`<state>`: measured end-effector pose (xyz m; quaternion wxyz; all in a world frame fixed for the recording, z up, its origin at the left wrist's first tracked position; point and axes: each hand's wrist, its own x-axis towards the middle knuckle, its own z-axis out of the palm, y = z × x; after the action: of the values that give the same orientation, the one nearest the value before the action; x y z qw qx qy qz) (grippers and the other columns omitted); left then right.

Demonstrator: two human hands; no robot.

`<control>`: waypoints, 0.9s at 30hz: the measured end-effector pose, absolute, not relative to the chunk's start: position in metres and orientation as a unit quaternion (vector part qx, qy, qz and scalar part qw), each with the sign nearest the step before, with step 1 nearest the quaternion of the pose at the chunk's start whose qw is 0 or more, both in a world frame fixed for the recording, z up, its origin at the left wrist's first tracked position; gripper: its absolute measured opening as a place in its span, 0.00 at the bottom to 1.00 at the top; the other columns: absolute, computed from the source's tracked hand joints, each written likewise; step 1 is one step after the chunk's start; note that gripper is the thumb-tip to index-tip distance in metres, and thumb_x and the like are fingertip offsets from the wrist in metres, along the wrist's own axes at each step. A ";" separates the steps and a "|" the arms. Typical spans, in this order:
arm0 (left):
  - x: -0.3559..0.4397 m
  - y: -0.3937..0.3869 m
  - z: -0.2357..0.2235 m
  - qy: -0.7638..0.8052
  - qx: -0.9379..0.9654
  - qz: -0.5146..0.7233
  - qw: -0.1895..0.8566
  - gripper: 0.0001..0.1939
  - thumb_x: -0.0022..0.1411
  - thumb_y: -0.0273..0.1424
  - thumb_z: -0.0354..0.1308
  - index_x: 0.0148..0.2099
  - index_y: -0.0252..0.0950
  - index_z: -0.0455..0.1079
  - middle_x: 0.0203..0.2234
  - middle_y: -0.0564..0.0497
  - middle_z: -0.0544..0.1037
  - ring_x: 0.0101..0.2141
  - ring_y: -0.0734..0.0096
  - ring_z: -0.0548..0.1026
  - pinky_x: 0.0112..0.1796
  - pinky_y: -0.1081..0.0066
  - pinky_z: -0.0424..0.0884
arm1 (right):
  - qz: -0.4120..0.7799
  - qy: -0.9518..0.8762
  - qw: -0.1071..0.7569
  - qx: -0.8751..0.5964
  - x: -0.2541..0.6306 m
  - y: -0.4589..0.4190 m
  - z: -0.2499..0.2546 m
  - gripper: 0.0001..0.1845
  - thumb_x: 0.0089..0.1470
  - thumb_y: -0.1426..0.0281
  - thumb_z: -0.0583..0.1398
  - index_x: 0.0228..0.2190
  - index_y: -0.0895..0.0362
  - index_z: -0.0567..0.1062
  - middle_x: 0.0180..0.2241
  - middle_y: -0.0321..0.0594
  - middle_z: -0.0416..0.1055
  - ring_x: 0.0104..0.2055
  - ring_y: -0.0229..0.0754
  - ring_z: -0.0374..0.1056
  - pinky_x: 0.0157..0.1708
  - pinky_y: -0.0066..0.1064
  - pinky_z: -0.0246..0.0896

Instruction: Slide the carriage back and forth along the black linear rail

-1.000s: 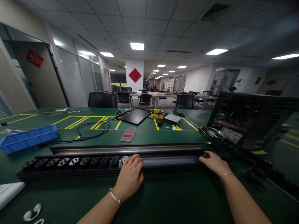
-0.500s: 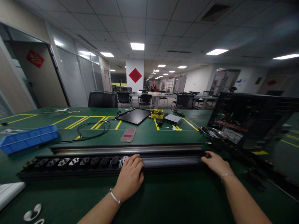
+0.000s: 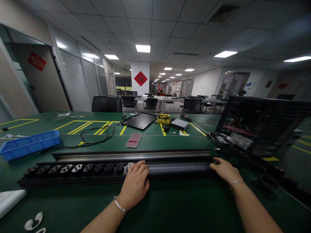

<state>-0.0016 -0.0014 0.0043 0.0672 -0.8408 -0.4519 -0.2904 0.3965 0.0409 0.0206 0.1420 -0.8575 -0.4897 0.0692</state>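
In the lower middle of the frame, the left hand point(image 3: 136, 184) is resting over a long black rail point(image 3: 177, 169), its fingers lying close together on top, beside the last visible one of a row of plug-like pieces point(image 3: 77, 168). At the lower right, the right hand point(image 3: 224, 170) is holding a small dark piece point(image 3: 215, 161) at the rail's right end, its thumb and fingers closing on it. The rail is lying across the green tabletop point(image 3: 184, 207), left to lower right, and a second rail point(image 3: 131, 157) is running just behind it. A blue bin point(image 3: 30, 144) is sitting at the left edge, while a metal bowl point(image 3: 222, 138) is standing near an open computer case point(image 3: 259, 124) at the right.
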 end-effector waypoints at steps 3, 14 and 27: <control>-0.002 -0.001 0.005 -0.454 -0.841 -0.288 0.063 0.12 0.54 0.23 0.52 0.41 0.40 0.66 0.43 0.51 0.74 0.54 0.59 0.64 0.54 0.57 0.59 | 0.069 -0.487 0.144 -0.859 0.395 0.041 0.022 0.30 0.46 0.58 0.51 0.50 0.54 0.70 0.52 0.45 0.68 0.52 0.53 0.65 0.51 0.44 0.57; -0.001 -0.002 0.005 -0.456 -0.839 -0.289 0.070 0.11 0.54 0.23 0.53 0.40 0.40 0.67 0.42 0.51 0.75 0.53 0.60 0.65 0.53 0.57 0.59 | 0.075 -0.472 0.142 -0.867 0.394 0.039 0.025 0.32 0.47 0.58 0.51 0.54 0.53 0.66 0.51 0.46 0.69 0.52 0.54 0.65 0.49 0.44 0.59; -0.001 -0.002 0.007 -0.454 -0.839 -0.292 0.075 0.12 0.53 0.23 0.53 0.40 0.41 0.67 0.42 0.51 0.75 0.53 0.60 0.65 0.54 0.58 0.60 | 0.075 -0.468 0.164 -0.865 0.405 0.041 0.019 0.30 0.48 0.57 0.51 0.51 0.53 0.68 0.46 0.46 0.72 0.47 0.53 0.69 0.41 0.41 0.65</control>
<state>-0.0006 -0.0018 0.0067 0.0745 -0.8386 -0.4537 -0.2923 0.4048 0.0411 0.0187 0.1643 -0.8650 -0.4681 0.0755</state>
